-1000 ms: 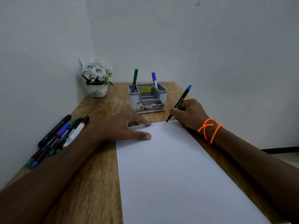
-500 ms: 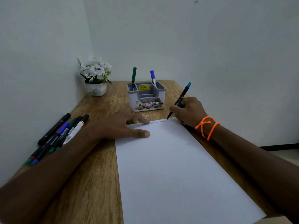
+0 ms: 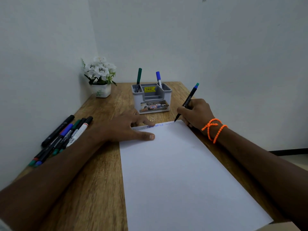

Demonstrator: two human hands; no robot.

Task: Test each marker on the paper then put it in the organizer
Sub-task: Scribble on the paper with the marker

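Taking the organizer (image 3: 152,99) as landmark: well to its left, at the table (image 3: 100,172) edge by the wall, a bundle of untested markers (image 3: 66,135) is laid flat. In front of it and slightly left, the left hand (image 3: 126,129) is pressed flat, fingers extended, on the top left corner of the paper (image 3: 180,177). Along the paper's top edge a dark zigzag (image 3: 169,124) has been extended rightward since a second ago, beside the blue scribble (image 3: 155,126); this test is judged nearly complete. To the organizer's front right, the marker in use (image 3: 187,101) is pinched in the right hand (image 3: 195,112), its tip touching the paper's top right corner. Two tested markers (image 3: 138,80) are stood in the organizer
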